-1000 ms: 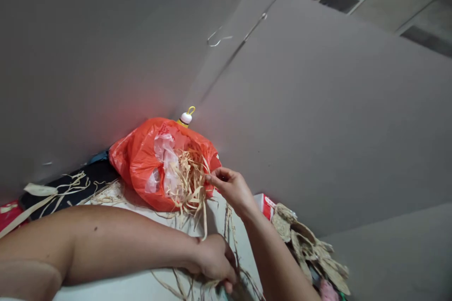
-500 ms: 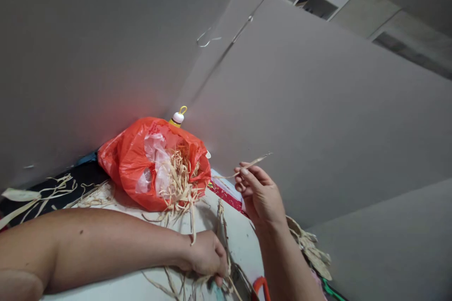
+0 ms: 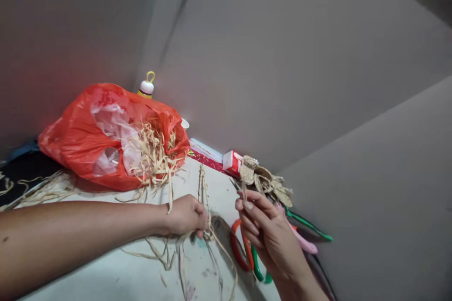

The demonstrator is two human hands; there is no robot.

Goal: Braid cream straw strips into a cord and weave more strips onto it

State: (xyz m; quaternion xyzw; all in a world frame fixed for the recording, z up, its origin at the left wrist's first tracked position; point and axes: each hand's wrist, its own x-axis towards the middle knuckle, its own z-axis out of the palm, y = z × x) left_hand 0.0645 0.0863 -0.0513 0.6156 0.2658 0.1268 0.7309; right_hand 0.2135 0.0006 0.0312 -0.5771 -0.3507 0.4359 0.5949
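Note:
My left hand [image 3: 185,216] rests on the white table [image 3: 106,273], fingers closed around a bundle of pale raffia strands [image 3: 206,225] that trail over the surface. My right hand [image 3: 266,233] hovers to its right, pinching a thin raffia strip [image 3: 243,193] between thumb and fingers. Behind my left hand lies an orange plastic bag [image 3: 88,141] on its side, with more raffia [image 3: 153,155] spilling from its mouth.
A bottle with a yellow loop cap [image 3: 146,87] stands behind the bag. Red and white boxes [image 3: 221,160] lie along the wall. Woven straw pieces [image 3: 264,181] and orange, green and pink hangers [image 3: 254,256] sit beside my right hand. Dark cloth [image 3: 21,169] lies at left.
My right hand drew a strip away from the bag and came down toward the table near the hangers. The view tilted downward. My left hand kept its hold on the bundle.

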